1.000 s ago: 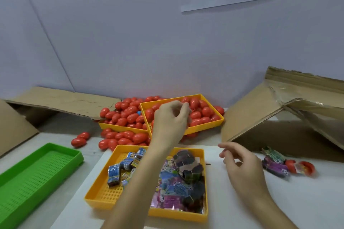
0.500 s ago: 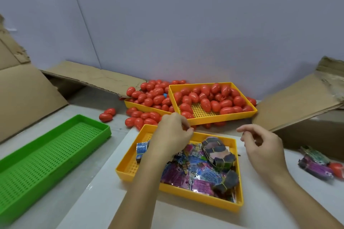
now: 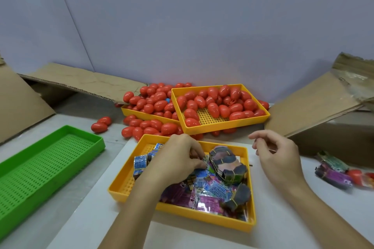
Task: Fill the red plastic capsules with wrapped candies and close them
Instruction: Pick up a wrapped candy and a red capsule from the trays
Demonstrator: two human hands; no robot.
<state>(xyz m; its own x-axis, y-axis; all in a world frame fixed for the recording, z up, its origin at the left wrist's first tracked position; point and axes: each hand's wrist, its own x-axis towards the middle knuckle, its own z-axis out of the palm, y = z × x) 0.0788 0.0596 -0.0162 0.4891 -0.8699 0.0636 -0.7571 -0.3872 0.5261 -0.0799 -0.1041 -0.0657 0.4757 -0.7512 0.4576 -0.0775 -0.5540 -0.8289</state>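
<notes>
Closed red capsules [image 3: 212,107] fill a yellow tray [image 3: 222,127] at the back, and more spill from a second yellow tray [image 3: 145,116] beside it. A nearer yellow tray [image 3: 202,218] holds wrapped candies [image 3: 212,188] and banded dark bundles [image 3: 226,163]. My left hand [image 3: 178,159] reaches into this tray with curled fingers pinching at a wrapped candy near the bundles. My right hand [image 3: 277,153] hovers just right of the tray, fingers loosely curled and holding nothing. Whether my left palm hides a capsule I cannot tell.
A green perforated tray [image 3: 40,168] lies at the left. Two loose capsules [image 3: 99,127] sit behind it. Purple and green candy packets [image 3: 334,176] and an open red capsule [image 3: 356,176] lie at the right. Cardboard flaps [image 3: 315,107] flank the table on both sides.
My left hand has drawn back from the capsule tray and come down into the candy tray. The camera has tilted down and shifted; my right hand stays hovering beside the tray.
</notes>
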